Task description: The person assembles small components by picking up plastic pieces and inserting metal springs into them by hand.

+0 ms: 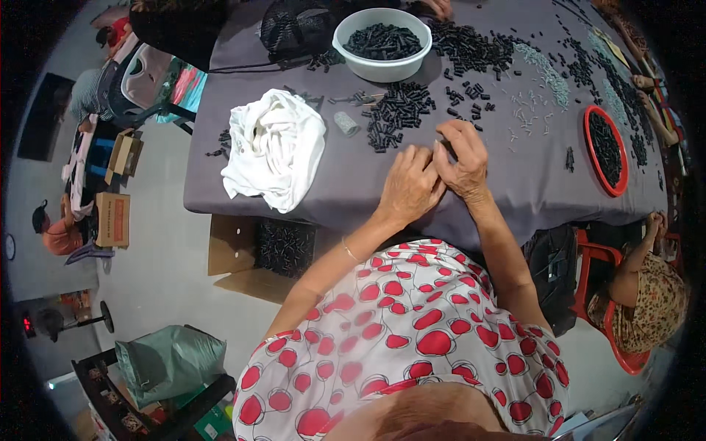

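Close together over the front part of the grey-covered table (346, 176), my two hands meet at the fingertips. My left hand (409, 185) is closed, its fingers curled and pressed together. Beside it, my right hand (465, 160) is closed too, with bent fingers and the thumb against the left hand's fingers. Whatever they pinch is too small or hidden to name. Just beyond the left hand lies a pile of small black cylindrical pieces (397, 114). A few more black pieces (471, 95) are scattered beyond the right hand.
A white tub (343, 61) of black pieces stands at the back. Left are a bunched white cloth (276, 151) and a small clear container (346, 123). Grey-white small parts (548, 73) and a red-rimmed tray (624, 169) lie right. Below the table sits a cardboard box (254, 287). Other people sit around.
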`<state>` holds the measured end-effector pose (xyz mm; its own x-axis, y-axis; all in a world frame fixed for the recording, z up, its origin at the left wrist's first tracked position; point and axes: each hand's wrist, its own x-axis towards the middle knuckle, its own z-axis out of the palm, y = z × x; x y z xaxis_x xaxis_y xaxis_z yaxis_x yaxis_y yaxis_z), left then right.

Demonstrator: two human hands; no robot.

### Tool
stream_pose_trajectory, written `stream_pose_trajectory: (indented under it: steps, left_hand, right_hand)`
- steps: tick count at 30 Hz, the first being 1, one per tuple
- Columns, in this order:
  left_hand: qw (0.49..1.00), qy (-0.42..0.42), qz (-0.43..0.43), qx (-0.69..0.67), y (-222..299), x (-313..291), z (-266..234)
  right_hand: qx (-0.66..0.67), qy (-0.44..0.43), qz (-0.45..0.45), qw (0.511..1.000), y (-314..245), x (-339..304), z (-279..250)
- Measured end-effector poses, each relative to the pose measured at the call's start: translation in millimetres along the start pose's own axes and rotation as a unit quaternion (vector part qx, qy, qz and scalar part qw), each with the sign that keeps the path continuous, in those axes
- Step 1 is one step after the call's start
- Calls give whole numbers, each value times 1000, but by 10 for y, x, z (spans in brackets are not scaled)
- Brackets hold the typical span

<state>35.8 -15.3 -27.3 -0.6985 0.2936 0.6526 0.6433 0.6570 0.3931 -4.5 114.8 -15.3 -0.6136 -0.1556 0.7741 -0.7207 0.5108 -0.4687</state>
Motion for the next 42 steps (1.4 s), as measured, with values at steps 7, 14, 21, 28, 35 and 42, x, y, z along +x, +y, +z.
stream_pose_trajectory:
  steps: [7,14,21,28,35,42]
  left_hand:
    - [1000,-27,1,14,26,5,-40]
    - [1000,-22,-2,23,25,-16,-44]
    - [1000,-10,2,11,36,14,1]
    - [1000,-5,1,22,22,3,-5]
    - [1000,5,17,20,27,3,-9]
    - [1000,4,19,24,40,-29,-23]
  right_hand:
    - [3,13,17,1000,2,2,-26]
    - [2,22,30,999,-2,-10,33]
    - [9,9,66,998,-33,33,-29]
    - [19,17,54,998,-35,33,9]
    - [14,23,66,997,-39,35,3]
    - [34,1,88,996,-40,8,5]
